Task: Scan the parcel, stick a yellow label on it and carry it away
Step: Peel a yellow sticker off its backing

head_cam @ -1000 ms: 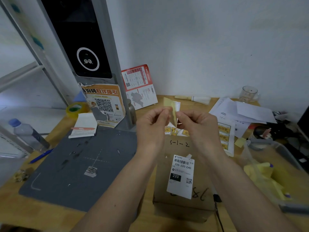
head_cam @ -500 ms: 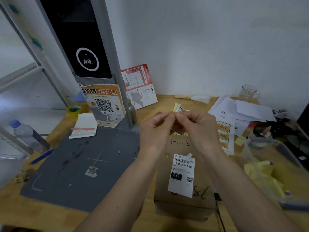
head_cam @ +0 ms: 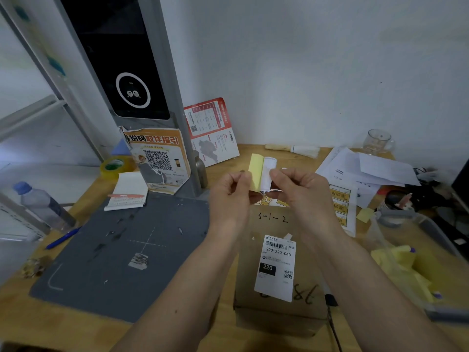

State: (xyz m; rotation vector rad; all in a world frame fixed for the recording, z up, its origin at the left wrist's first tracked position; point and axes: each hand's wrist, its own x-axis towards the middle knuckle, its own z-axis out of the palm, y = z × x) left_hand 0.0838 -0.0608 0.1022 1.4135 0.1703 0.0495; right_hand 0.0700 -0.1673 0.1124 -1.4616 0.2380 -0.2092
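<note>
While the parcel (head_cam: 276, 262) lies lengthwise, left hand (head_cam: 229, 193) and right hand (head_cam: 299, 190) each pinch-grip the upright yellow label (head_cam: 255, 171).

The left hand (head_cam: 232, 193) pinches a yellow label (head_cam: 255, 171) while the right hand (head_cam: 299, 189) pinches the white backing (head_cam: 268, 174) just beside it, the two strips parted at the top. Below both hands a brown parcel (head_cam: 276, 308) stands on the wooden surface (head_cam: 76, 329), its white shipping label (head_cam: 275, 268) facing up.
</note>
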